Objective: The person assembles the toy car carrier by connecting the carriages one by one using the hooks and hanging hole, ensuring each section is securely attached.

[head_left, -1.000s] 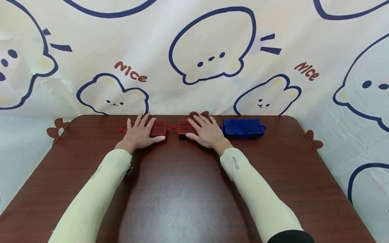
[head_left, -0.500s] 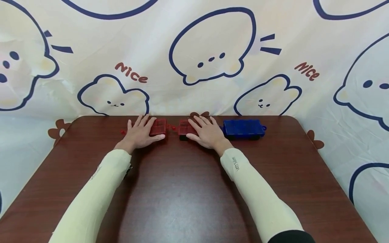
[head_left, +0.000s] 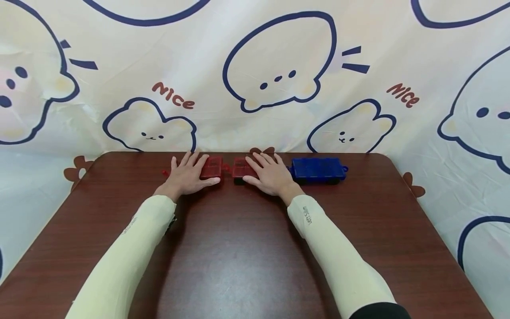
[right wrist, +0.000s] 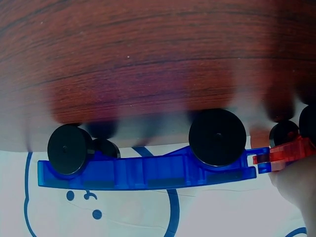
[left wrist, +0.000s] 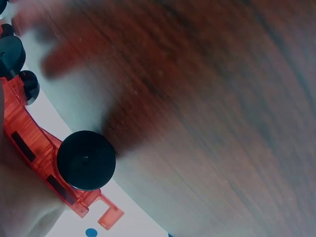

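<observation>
In the head view my left hand point(head_left: 186, 178) lies with spread fingers over a translucent red toy train car point(head_left: 213, 166), which it partly hides. My right hand point(head_left: 272, 177) rests the same way on a second red train car point(head_left: 240, 167). A small gap with red couplings point(head_left: 226, 168) separates the two red cars. To the right, a blue train car point(head_left: 317, 169) stands in line; the right wrist view shows its end loop point(right wrist: 264, 158) joined to the red coupling there. Black wheels point(left wrist: 86, 160) sit under the left-hand car, beside its free hook point(left wrist: 110, 215).
The cars stand in a row along the far edge of the dark brown wooden table point(head_left: 255, 248). Right behind that edge hangs a white cloth point(head_left: 207, 128) printed with blue cartoon outlines and the word "Nice".
My left hand has slid slightly right with its red car, narrowing the gap between the two red cars. The right hand and the blue car have barely shifted.
</observation>
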### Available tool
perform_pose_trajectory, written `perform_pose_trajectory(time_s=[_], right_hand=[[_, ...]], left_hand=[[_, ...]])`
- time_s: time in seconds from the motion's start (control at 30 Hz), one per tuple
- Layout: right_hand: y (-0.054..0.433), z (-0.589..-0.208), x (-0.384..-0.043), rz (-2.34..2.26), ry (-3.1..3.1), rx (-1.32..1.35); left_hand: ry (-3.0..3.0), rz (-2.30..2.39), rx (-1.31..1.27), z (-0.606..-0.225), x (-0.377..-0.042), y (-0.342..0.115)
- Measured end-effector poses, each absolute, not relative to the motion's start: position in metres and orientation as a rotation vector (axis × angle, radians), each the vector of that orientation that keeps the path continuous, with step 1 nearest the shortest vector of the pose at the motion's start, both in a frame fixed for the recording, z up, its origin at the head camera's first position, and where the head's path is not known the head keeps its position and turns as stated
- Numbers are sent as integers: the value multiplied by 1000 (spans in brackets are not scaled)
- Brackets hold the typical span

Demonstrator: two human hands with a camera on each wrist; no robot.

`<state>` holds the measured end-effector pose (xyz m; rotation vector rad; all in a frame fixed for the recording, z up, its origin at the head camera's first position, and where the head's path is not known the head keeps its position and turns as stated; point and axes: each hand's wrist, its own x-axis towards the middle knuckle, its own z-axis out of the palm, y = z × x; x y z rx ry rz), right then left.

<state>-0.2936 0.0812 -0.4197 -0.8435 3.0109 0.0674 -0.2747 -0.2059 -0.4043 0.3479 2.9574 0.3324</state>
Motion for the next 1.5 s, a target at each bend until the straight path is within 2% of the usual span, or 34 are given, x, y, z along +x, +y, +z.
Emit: perform_pose_trajectory(time_s=[1.5], right_hand=[[82,-411,-294,93,2993,-902]], left_hand=[[2949,224,402,-402,-276,-201]])
